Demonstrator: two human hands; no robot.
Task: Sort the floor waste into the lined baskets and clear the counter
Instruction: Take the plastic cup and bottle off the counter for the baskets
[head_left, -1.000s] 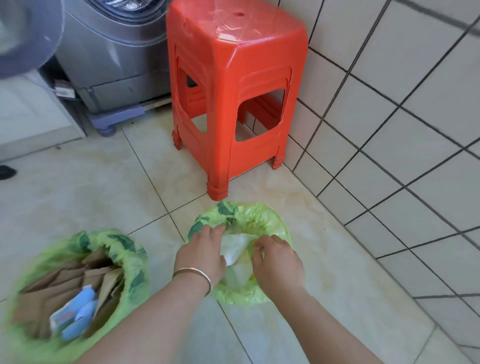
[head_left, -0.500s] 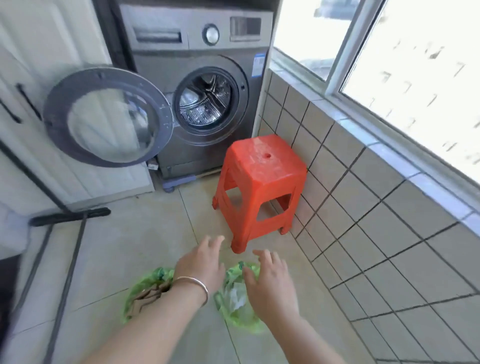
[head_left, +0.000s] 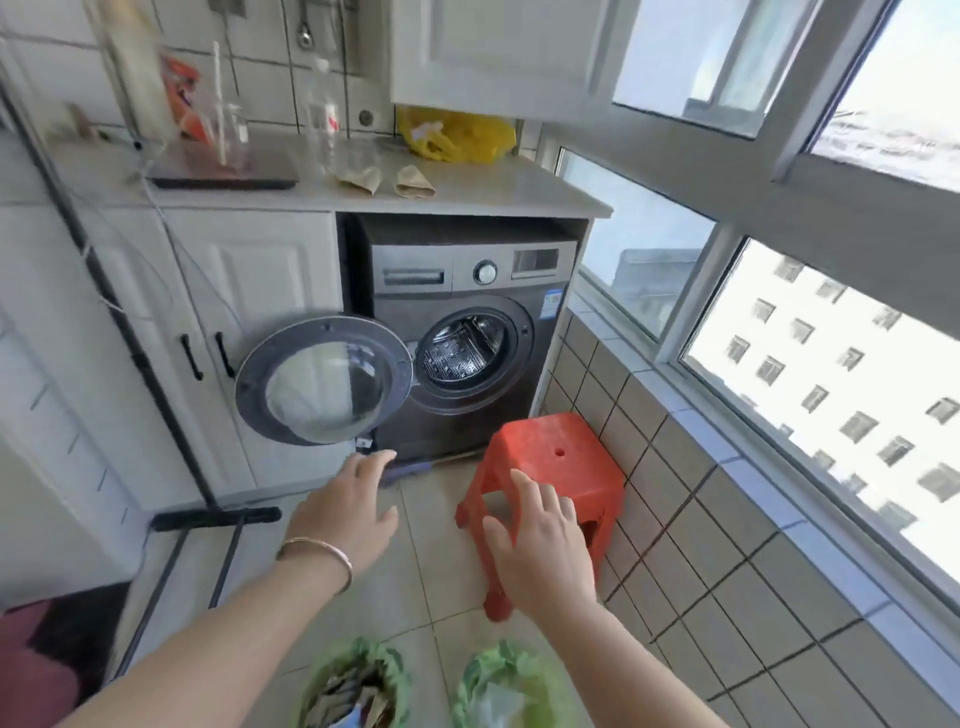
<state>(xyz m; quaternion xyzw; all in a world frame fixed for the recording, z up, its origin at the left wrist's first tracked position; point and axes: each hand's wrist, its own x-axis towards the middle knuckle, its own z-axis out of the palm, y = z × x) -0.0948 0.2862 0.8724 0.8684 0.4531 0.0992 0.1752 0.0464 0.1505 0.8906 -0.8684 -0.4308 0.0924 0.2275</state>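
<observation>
At the grip: both hands empty, fingers spread, held in the air above the floor, palms down
left hand (head_left: 345, 512): released, bangle on the wrist, reaching forward toward the washer side
right hand (head_left: 540, 543): released, over the near edge of the red stool (head_left: 558, 460), contact cannot tell
baskets: behind and below both hands at the bottom edge; left basket (head_left: 353, 688) shows brown paper and something blue, right basket (head_left: 511, 691) shows pale waste; both green-lined
floor: no loose waste visible, so floor sorting looks done (judgement)
next target: table (head_left: 467, 195) up and ahead, well apart from both hands
table items: two brown paper scraps (head_left: 384, 182) lying flat, clear bottle (head_left: 322, 122) upright, yellow bag (head_left: 457, 135) at the back
nearer hand: left roughly lines up under the scraps; neither is close
move needs: raise and extend forward, past the open washer door (head_left: 322, 382)
</observation>
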